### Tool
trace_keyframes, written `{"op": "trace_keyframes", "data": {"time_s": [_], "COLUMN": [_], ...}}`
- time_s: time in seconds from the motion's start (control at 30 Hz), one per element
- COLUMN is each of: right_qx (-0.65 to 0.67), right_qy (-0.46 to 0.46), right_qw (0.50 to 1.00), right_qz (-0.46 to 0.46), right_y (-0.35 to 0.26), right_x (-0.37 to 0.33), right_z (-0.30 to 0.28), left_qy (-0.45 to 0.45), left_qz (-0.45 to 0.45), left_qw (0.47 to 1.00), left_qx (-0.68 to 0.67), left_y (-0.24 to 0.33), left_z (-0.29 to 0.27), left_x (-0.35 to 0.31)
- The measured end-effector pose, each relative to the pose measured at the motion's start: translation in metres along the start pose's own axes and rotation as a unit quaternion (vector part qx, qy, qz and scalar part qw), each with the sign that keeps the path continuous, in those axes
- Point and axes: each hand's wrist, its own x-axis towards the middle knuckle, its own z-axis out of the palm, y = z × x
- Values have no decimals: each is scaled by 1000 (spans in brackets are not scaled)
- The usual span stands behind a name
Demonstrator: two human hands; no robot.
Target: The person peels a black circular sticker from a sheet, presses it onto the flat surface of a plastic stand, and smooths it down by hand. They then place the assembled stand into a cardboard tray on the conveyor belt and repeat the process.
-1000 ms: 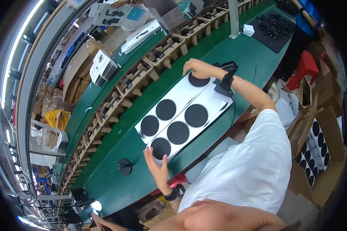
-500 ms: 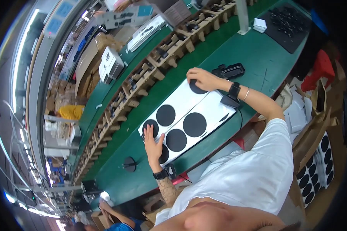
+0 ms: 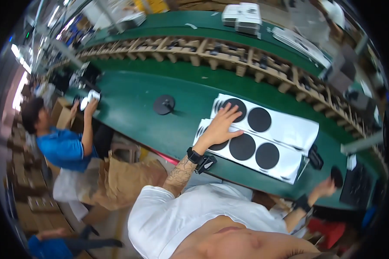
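Two white sheets [image 3: 289, 125] bearing black round pads lie side by side on the green table. My left hand [image 3: 222, 128] rests on their left part with fingers spread, over a black round pad [image 3: 259, 120] row and the nearer row's edge. Off to the right, my right hand [image 3: 324, 189] grips a loose black round pad [image 3: 336, 177], held by its edge away from the sheets. The far sheet's right part is bare white. Beside the sheets' right end is a black plastic part [image 3: 315, 158], partly hidden.
A black disc-shaped part [image 3: 164, 104] lies on the table to the left. A dark mat [image 3: 358, 185] with small black pieces is at the far right. Cardboard trays [image 3: 224, 52] line the conveyor beyond. A person in blue [image 3: 65, 144] works at the left.
The view has swung left. My right hand has lifted a black round pad off the far sheet and carried it to the right. My left hand stays on the sheets' left end.
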Motion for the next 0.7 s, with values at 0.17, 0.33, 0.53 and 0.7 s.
{"op": "trace_keyframes", "data": {"time_s": [0.17, 0.33, 0.53, 0.7], "right_qx": [-6, -42, 13, 58], "right_qy": [-118, -295, -486, -577], "right_qw": [988, 938, 871, 808], "right_qz": [-100, -179, -71, 103], "right_y": [-91, -123, -128, -139], "right_x": [-87, -162, -269, -324], "right_z": [67, 166, 280, 310], "left_qy": [210, 282, 21, 60], "left_qz": [-259, -378, -240, -277], "left_qw": [935, 869, 921, 869], "left_qx": [-125, 147, 306, -405], "left_y": [-38, -113, -191, -125], "left_z": [-39, -86, -97, -120], "left_x": [-68, -103, -115, -85]}}
